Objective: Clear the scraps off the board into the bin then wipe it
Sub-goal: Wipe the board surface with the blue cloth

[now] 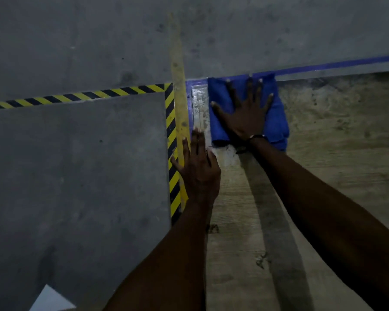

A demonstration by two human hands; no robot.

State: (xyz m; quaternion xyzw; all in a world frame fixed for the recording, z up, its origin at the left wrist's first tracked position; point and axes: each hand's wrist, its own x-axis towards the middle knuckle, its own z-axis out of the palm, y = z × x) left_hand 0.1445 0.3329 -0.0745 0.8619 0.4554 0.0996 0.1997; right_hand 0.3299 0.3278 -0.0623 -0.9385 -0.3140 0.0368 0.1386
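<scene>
A person leans over a worn wooden board (323, 176), wiping its far left corner with a folded blue cloth (276, 113). The right hand (247, 113) lies flat on top of the cloth, fingers spread and straight, its grip open and pressing down rather than closing on the fabric. The left hand (198, 169) is also open, fingers straight and together, resting on the board's left edge just beside a yellow strip (177, 97) and a band of black-and-yellow hazard tape (171, 122). Blue tape (323, 66) runs along the board's far edge, and a pale, streaked patch (199, 104) shows at the corner just left of the cloth. No scraps and no bin are in sight, so the clearing step appears done and the wiping under way.

The cloth looks soft, light and limp, several layers thick where folded; it is likely to bunch or unfold if dragged by one corner, so a flat palm over its middle seems the surest way to steer it. The board looks stiff and heavy enough to stay put, though the bracing left hand would help. The dim light hides whether the cloth is damp. A pale triangular shape (50, 299) sits on the grey floor (76, 176) at near left.
</scene>
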